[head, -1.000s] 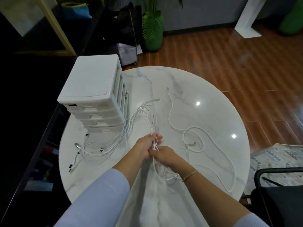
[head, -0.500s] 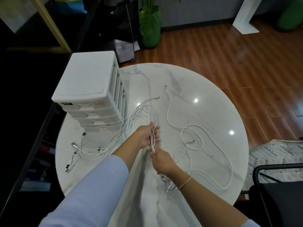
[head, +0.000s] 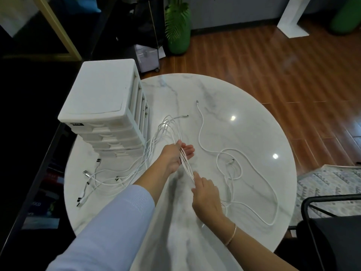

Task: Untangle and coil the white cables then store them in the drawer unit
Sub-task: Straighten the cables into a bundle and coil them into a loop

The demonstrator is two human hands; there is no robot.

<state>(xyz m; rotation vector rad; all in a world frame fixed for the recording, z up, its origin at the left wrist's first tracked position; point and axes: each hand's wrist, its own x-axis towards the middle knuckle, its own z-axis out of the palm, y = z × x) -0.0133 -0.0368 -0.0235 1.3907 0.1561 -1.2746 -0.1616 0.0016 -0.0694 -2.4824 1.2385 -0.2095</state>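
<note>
A bunch of white cables [head: 167, 127] lies tangled on the round marble table [head: 244, 118]. Their USB plugs [head: 86, 173] trail off to the left. My left hand [head: 174, 156] is held above the table centre with fingers stretched out, and several strands run across its palm. My right hand [head: 207, 198], nearer to me, pinches the same strands at its fingertips and holds them taut. Another white cable [head: 252, 163] loops loosely on the right of the table, apart from the bunch. The white drawer unit [head: 105, 94] stands at the table's left edge with its drawers closed.
A black chair [head: 332, 223] stands at the bottom right by a patterned rug [head: 328, 184]. A green plant pot [head: 178, 36] and a small wheeled cart [head: 147, 57] stand on the wooden floor beyond the table. Dark shelving fills the left side.
My hands were together gripping the bunch. The right hand has slid along the strands toward me, and the left hand's fingers have opened out.
</note>
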